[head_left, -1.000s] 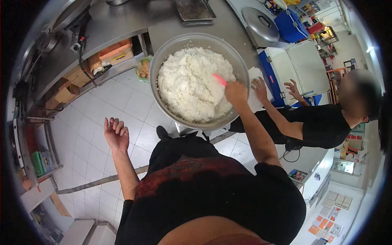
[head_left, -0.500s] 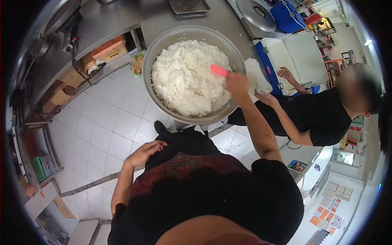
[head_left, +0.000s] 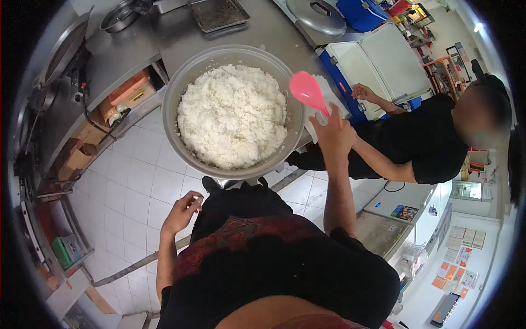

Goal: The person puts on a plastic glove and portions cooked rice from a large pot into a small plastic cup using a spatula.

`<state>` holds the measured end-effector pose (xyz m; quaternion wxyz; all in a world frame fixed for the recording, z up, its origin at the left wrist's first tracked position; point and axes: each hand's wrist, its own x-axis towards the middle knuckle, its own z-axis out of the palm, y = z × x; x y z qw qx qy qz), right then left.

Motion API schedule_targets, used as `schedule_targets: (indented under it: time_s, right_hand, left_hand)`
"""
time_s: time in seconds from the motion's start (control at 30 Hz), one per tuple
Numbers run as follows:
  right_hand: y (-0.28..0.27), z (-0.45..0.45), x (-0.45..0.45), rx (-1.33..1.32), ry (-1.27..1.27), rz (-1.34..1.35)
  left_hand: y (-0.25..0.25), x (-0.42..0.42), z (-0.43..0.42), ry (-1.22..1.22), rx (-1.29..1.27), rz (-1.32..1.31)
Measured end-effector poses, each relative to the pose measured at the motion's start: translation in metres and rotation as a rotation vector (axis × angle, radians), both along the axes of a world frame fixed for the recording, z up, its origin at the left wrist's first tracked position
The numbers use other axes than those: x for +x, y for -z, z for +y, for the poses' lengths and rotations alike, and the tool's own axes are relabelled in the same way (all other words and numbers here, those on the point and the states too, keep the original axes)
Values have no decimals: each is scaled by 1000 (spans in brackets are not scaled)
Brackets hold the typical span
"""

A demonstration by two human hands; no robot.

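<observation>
A pink rice paddle (head_left: 307, 91) is gripped by its handle in my right hand (head_left: 335, 133), its broad blade raised just past the right rim of a large round metal pot (head_left: 173, 131). White cooked rice (head_left: 233, 115) fills much of the pot, heaped and uneven on top. My left hand (head_left: 183, 211) hangs in the air below and left of the pot, beside my dark clothes, holding nothing. Its fingers are loosely bent and apart.
To the right stands a co-worker (head_left: 416, 131) in black, close to my right arm. An opened blue-and-white cooler (head_left: 394, 66) lies beyond. On the steel counter (head_left: 170, 41) are a dark baking tray (head_left: 219, 13), a metal bowl (head_left: 121, 16) and a large lid (head_left: 316, 15).
My right hand has lifted the paddle from the rice and brought it out over the pot's right rim. My left hand has shifted slightly left. The view has also moved a little.
</observation>
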<state>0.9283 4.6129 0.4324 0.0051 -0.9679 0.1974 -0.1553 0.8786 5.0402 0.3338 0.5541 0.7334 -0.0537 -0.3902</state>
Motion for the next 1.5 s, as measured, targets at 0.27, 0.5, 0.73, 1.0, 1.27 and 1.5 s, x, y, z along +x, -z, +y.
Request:
schedule_targets:
  time_s: [0.27, 0.5, 0.73, 1.0, 1.27, 1.5]
  right_hand:
    - [-16, -1, -13, 115, -174, -107]
    - [-29, 127, -17, 631, -809, -120]
    - [6, 68, 38, 627, -492, -115]
    - [90, 24, 99, 7, -326, 146]
    - [68, 90, 96, 77, -522, 91]
    - [99, 84, 62, -207, -753, 262]
  left_hand:
    - [-34, 39, -82, -23, -220, -129]
    - [-51, 58, -151, -528, -1114, 494]
    - [-29, 60, -66, -643, -1410, 418]
    - [-26, 43, -26, -796, -1365, 366]
    - [-3, 34, 18, -914, -1262, 266]
    - [7, 29, 35, -1018, -1168, 256]
